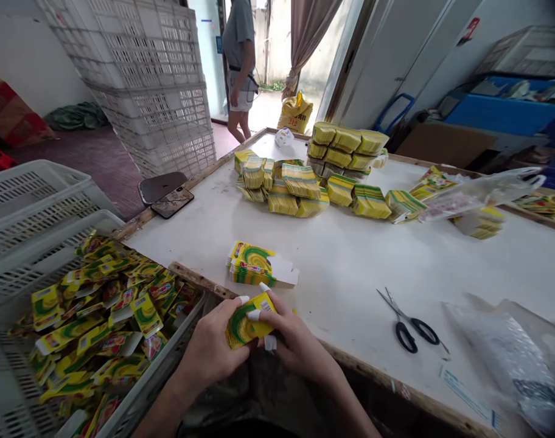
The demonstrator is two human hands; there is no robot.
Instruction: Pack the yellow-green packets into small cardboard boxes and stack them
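Between my two hands is a small yellow-and-green carton [246, 328], held just off the table's near edge. My left hand [213, 340] wraps its left side, fingers closed on it. From the right, my right hand [286, 337] grips the carton's other end, and white covers show on several fingertips. Just beyond my hands, a stack of flat cartons [254, 263] lies on the white table, one white flap sticking out to the right. Whatever is inside the held carton is hidden.
A white crate [168, 350] full of filled-out cartons [99, 322] stands at left. Bundled flat cartons [300, 182] are piled at the table's back. Scissors [408, 325] and a clear plastic bag [510, 347] lie right; a phone [172, 202] lies left. A person [241, 55] stands by the doorway.
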